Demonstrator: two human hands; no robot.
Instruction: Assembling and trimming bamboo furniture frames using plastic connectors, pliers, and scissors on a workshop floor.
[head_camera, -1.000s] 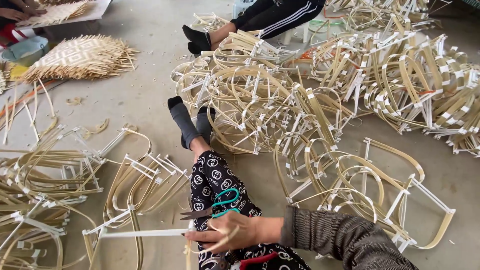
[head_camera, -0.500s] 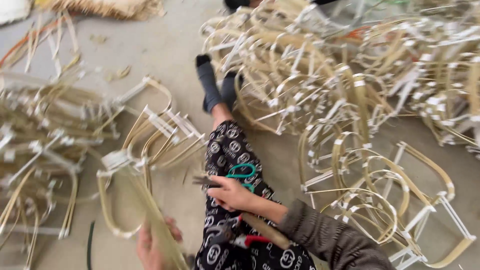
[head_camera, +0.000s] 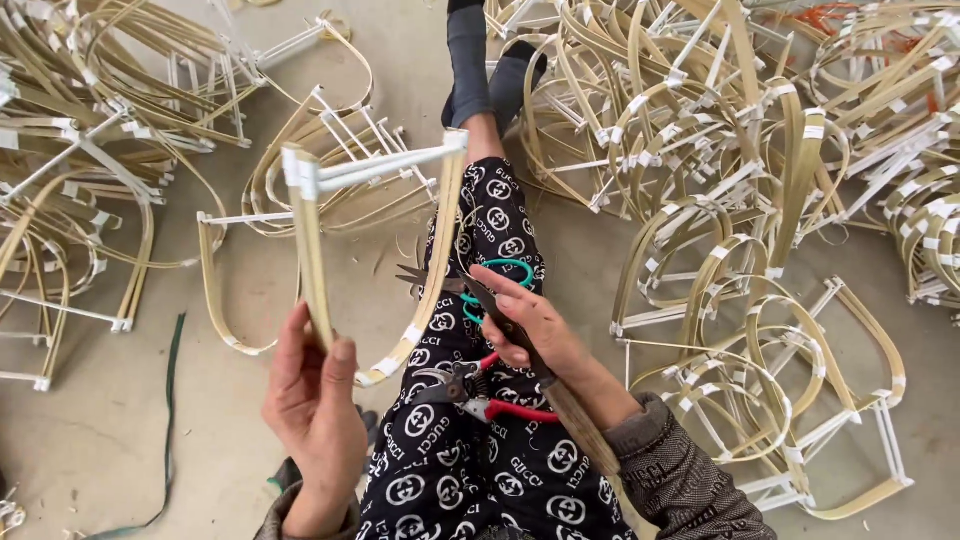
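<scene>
Left hand (head_camera: 315, 400) is clamped on a U-shaped bamboo frame (head_camera: 375, 250), thumb pressed on one leg near the bend, frame held up over the lap with its white cross bar at the top. Right hand (head_camera: 530, 325) is closed around a knife (head_camera: 480, 300) with a wooden handle, blade tip pointing at the frame's other leg, just beside it. Green-handled scissors (head_camera: 495, 285) sit under that hand on the patterned trousers; red-handled pruning shears (head_camera: 470, 390) lie on the lap below. Heaps of similar bamboo frames (head_camera: 760, 170) cover the concrete floor (head_camera: 130, 420) on both sides.
</scene>
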